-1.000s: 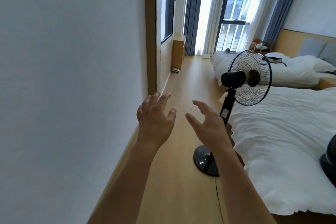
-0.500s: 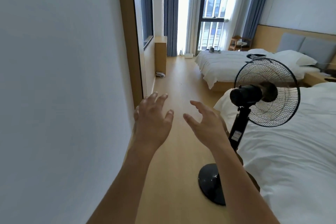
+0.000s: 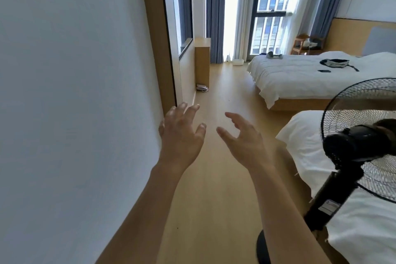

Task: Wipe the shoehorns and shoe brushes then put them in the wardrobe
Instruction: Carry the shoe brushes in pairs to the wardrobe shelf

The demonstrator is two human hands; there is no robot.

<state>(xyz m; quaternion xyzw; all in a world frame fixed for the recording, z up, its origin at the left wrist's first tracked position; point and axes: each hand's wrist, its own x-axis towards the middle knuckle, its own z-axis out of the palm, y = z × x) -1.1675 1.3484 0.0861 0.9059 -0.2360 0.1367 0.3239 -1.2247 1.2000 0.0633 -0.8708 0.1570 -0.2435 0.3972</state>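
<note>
Left hand: the left hand (image 3: 182, 137) is raised at frame centre, back toward the camera, fingers spread and slightly bent, holding nothing. It sits just beside the white wall (image 3: 75, 92) that fills the left half of the frame.
Right hand: the right hand (image 3: 246, 141) is raised beside the left one, fingers spread and loosely bent, holding nothing. The two hands are near each other, not touching.
Task items: no shoehorn, shoe brush or wardrobe can be identified in this view.
Floor: light wooden floor (image 3: 225, 92) runs from the bottom centre to the window (image 3: 270, 6) at the upper centre.
Fan: a black standing fan (image 3: 351, 148) occupies the right edge, its pole sloping to a round base at the bottom of the frame.
Beds: a near bed (image 3: 310, 146) with white linen lies behind the fan; a far bed (image 3: 300, 75) at the upper right carries a dark bag (image 3: 335, 63).
Change from 0.5 s ago: both hands keep the same spread pose at frame centre. The fan has shifted from right of centre to the right edge and is partly cut off. The wooden wall panel (image 3: 156, 49) and far bed appear nearer, and the window appears larger.
</note>
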